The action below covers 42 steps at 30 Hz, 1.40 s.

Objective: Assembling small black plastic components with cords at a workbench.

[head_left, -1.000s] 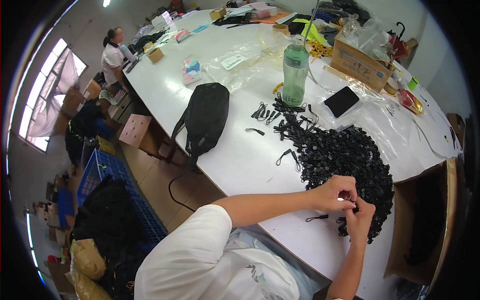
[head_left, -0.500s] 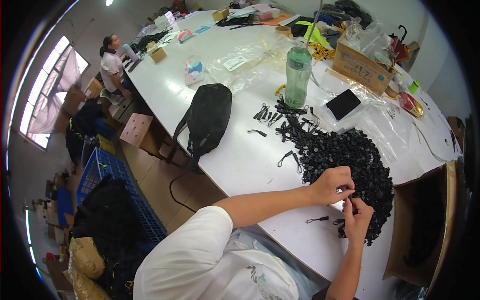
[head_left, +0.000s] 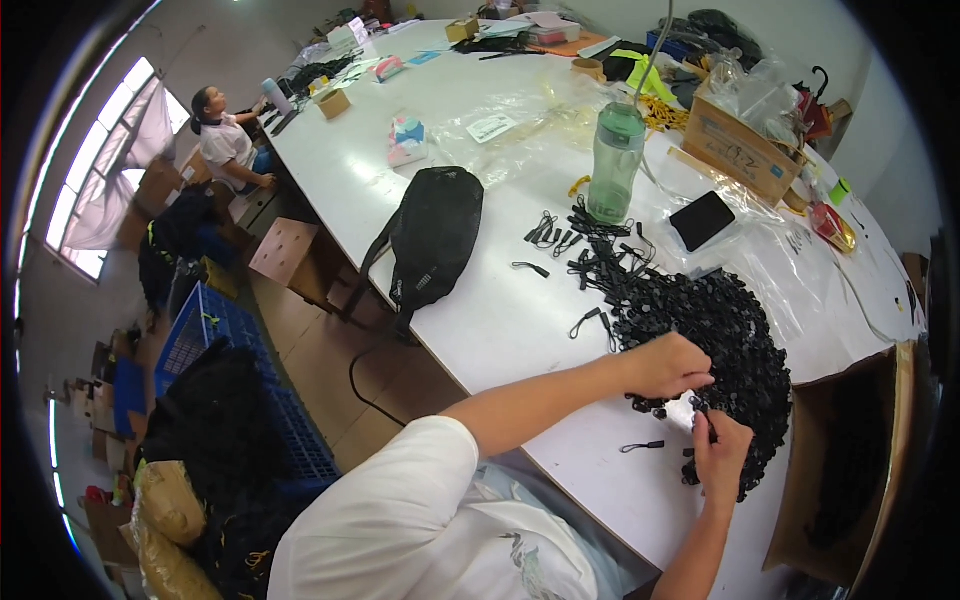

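Note:
A large heap of small black plastic pieces (head_left: 755, 340) lies on the white table in front of me. My left hand (head_left: 675, 364) is closed over the heap's near left side, thumb and fingers pinched together; whatever they hold is too small to make out. Just nearer to me, my right hand (head_left: 722, 450) is closed at the heap's near edge, with a small dark piece between thumb and finger. A gap separates the two hands. One black zipper pull with a cord loop (head_left: 643, 447) rests left of my right hand. More looped pulls (head_left: 590, 260) are gathered beyond the heap.
A green bottle (head_left: 616, 165) stands behind the pulls, near a black phone (head_left: 702, 221). The black pouch (head_left: 437, 240) lies at the table's left edge. An open cardboard box (head_left: 835, 460) is at right. Farther off, another person (head_left: 228, 145) sits at the table's left side.
My hands were together at the fingertips and have moved apart, the right one slightly nearer to me. The view has shifted a little. The seated person has reached an arm toward the table.

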Available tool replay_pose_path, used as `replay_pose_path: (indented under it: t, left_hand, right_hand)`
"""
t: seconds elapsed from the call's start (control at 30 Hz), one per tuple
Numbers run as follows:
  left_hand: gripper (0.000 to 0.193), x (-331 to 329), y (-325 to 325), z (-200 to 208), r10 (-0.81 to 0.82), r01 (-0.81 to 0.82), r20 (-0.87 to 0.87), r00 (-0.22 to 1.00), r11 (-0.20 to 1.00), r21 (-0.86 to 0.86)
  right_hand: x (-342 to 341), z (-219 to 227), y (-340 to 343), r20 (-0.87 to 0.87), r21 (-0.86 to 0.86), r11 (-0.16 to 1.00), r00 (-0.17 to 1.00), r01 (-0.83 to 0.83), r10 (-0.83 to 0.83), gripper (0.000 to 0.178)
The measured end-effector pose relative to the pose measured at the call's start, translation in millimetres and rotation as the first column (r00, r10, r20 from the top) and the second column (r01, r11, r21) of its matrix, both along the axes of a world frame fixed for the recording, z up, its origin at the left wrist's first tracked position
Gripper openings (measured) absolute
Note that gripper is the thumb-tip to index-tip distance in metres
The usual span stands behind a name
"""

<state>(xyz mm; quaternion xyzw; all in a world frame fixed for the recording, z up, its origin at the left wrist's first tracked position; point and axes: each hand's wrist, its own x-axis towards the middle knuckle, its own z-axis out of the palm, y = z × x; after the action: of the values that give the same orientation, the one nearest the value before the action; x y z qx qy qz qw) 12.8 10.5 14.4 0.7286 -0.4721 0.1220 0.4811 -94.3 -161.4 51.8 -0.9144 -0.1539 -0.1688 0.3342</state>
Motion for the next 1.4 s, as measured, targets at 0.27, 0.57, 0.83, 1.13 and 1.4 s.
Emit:
replay_pose_path:
  t: [0.27,0.57,0.83,1.13,1.4]
  left_hand:
    - [0.028,0,1,3,-0.044,0.041,-0.032,0.998,0.995,-0.090]
    - [0.024,-5,-1,3,0.113,-0.120,0.062,0.992,0.984,0.132]
    - [0.020,0,5,7,0.136,-0.120,-0.121,0.983,0.985,0.127]
    - [0.021,-6,-3,18,0.108,-0.081,-0.194,0.975,0.986,0.144]
    - [0.020,-20,-6,20,0.021,0.016,-0.295,0.955,0.992,0.124]
  right_hand:
    - [0,-8,-9,-0.276,0.269,0.957,0.961,0.110,-0.033,0.016]
    - [3,-3,-18,-0.301,0.592,0.806,0.935,0.029,0.188,0.013]
    - [1,7,-63,-0.330,0.727,0.686,0.895,0.037,0.301,0.016]
    - [-8,2,-154,-0.170,0.879,-0.472,0.885,-0.063,-0.433,0.028]
    - [14,-15,-44,-0.135,0.916,0.312,0.926,0.253,-0.352,0.014]
